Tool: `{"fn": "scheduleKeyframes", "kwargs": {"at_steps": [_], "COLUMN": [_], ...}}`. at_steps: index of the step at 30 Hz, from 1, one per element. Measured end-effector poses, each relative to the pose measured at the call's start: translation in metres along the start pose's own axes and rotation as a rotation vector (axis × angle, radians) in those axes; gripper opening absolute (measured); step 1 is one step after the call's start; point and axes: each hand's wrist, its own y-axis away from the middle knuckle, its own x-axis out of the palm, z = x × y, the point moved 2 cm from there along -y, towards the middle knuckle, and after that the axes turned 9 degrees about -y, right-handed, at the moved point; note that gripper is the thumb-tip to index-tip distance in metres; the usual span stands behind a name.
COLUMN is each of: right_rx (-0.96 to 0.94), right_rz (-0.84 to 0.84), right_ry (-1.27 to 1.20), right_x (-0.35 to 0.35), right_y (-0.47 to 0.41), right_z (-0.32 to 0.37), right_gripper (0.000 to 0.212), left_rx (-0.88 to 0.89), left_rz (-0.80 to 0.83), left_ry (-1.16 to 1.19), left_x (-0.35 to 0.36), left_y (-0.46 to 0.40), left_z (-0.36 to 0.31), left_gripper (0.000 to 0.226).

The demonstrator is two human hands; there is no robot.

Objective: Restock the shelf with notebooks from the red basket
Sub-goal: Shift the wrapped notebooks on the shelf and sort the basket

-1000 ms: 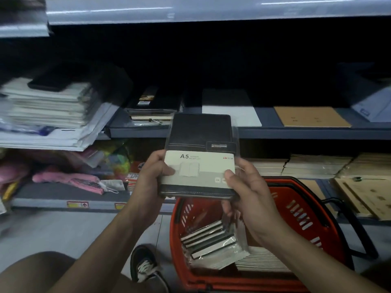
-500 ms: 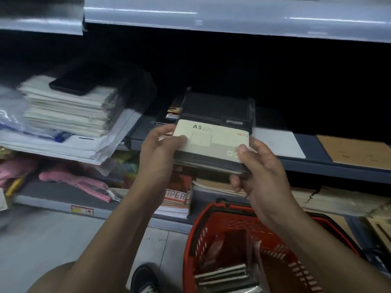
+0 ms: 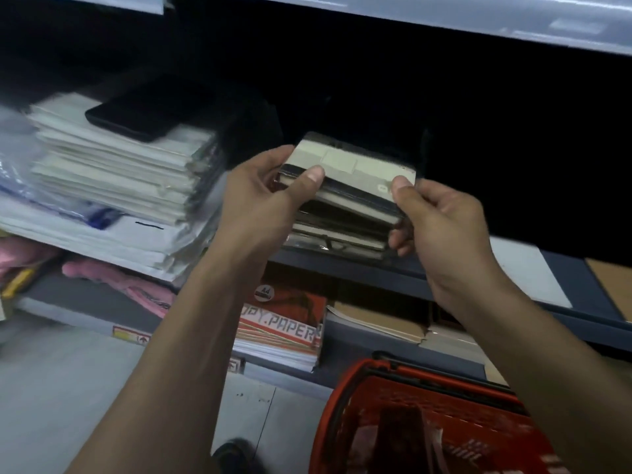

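Observation:
A black notebook with a cream paper band (image 3: 349, 162) lies flat on top of a short stack of similar notebooks (image 3: 338, 230) on the middle shelf (image 3: 533, 289). My left hand (image 3: 263, 196) grips its near left corner, thumb on top. My right hand (image 3: 441, 220) pinches its near right corner, thumb on the band and fingers underneath. The red basket (image 3: 345, 401) stands on the floor at the lower right; its contents are dark and blurred.
A tall pile of white paper packs (image 3: 119, 165) with a black item on top (image 3: 136, 114) fills the shelf to the left. Below are copy paper reams (image 3: 280, 330), brown notebooks (image 3: 379, 323) and pink items (image 3: 116, 278). A brown pad (image 3: 612, 285) lies far right. My shoe (image 3: 232, 456) is on the floor.
Both hands carried the notebook up from above the basket and forward onto the shelf's stack. The view shifted up and left, so the basket dropped to the lower right.

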Motion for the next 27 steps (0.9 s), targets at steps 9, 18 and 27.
{"fn": "scheduleKeyframes", "kwargs": {"at_steps": [9,18,27], "right_rx": [-0.060,-0.141,-0.056], "right_rz": [-0.096,-0.115,-0.081], "right_ry": [0.208,0.358,0.426], "right_x": [0.007,0.010,0.005], "right_y": [-0.038,-0.033,-0.031], "right_z": [-0.018,-0.022,-0.027], "right_gripper": [0.041,0.044,0.037], "left_rx": [0.132,0.076,0.084], "left_rz": [-0.095,-0.085,-0.093], "left_ry": [-0.524,-0.386,-0.447], "left_x": [0.000,0.008,0.010], "left_y": [-0.023,-0.027,-0.021], "left_z": [0.020,0.027,0.027], "left_gripper": [0.051,0.046,0.048]}}
